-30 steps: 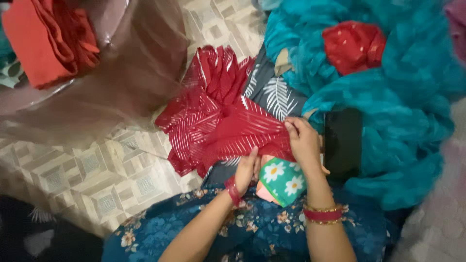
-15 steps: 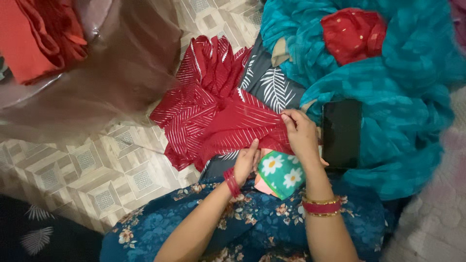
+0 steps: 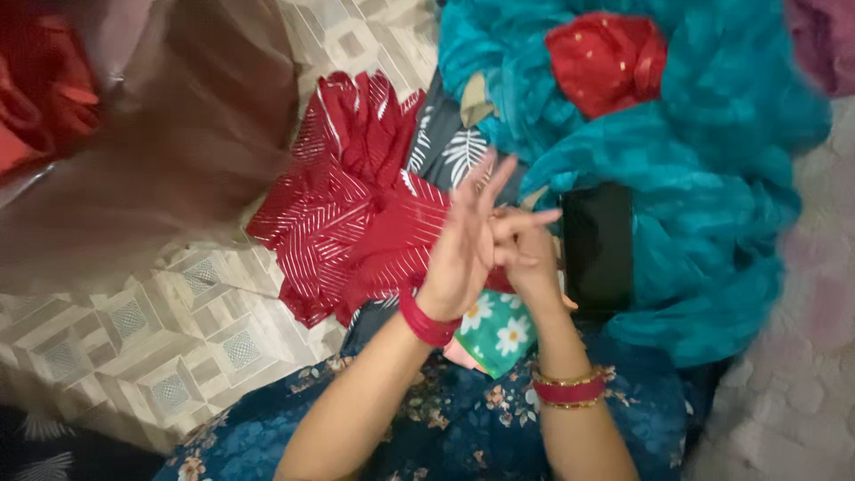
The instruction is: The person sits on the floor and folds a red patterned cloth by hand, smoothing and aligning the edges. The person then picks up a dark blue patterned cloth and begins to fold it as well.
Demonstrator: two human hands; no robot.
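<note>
My left hand [image 3: 465,245] is lifted above my lap with its fingers spread and nothing in it. It partly covers my right hand [image 3: 527,254], whose fingers are curled just behind it; what they pinch is hidden. A red cloth with thin white stripes [image 3: 356,223] lies crumpled on the floor and reaches under both hands. A green cloth with white flowers [image 3: 500,337] sits on my lap below the wrists. Both wrists wear red bangles.
A black phone [image 3: 597,245] lies beside my right hand on a heap of teal fabric [image 3: 704,178], which holds a red bundle [image 3: 606,62]. A grey leaf-print cloth [image 3: 459,151] lies under the red cloth. Brown sheer fabric [image 3: 169,151] and patterned floor tiles [image 3: 134,330] fill the left.
My left hand has come up off the red cloth and spread its fingers in front of the right hand. The view has shifted, so everything sits further left.
</note>
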